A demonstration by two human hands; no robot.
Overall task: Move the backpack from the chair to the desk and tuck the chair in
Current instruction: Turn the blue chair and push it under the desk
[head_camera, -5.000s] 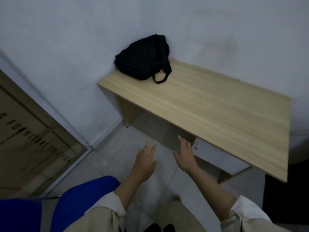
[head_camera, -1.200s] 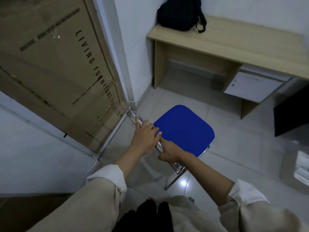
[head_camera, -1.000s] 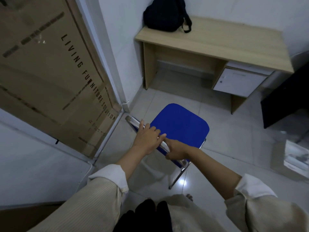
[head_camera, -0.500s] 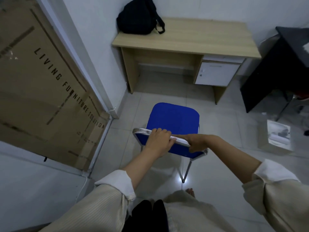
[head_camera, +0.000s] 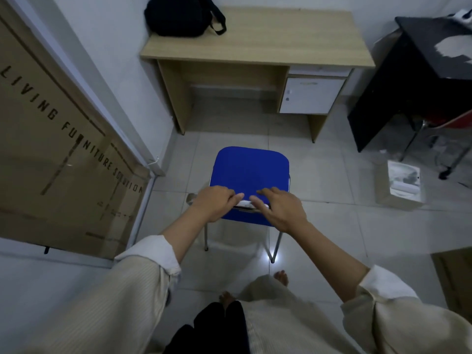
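Observation:
The black backpack (head_camera: 178, 16) lies on the back left corner of the wooden desk (head_camera: 281, 39), against the wall. The blue chair (head_camera: 250, 169) stands on the tiled floor in front of the desk's open knee space, its seat facing the desk and a gap of floor between them. My left hand (head_camera: 214, 203) grips the top of the chair's backrest on the left. My right hand (head_camera: 281, 210) lies over the backrest top on the right, fingers curved loosely over the rail. The hands hide most of the backrest.
A large flat cardboard box (head_camera: 51, 149) leans on the left wall. The desk has a white drawer unit (head_camera: 310, 95) on its right. A black table (head_camera: 421, 72) and a red chair (head_camera: 454, 123) stand at right, with a small white box (head_camera: 401, 185) on the floor.
The chair has been turned from an angled position beside the cardboard box to squarely face the desk. My view swung right, and my right hand shifted from the rail's end onto its top.

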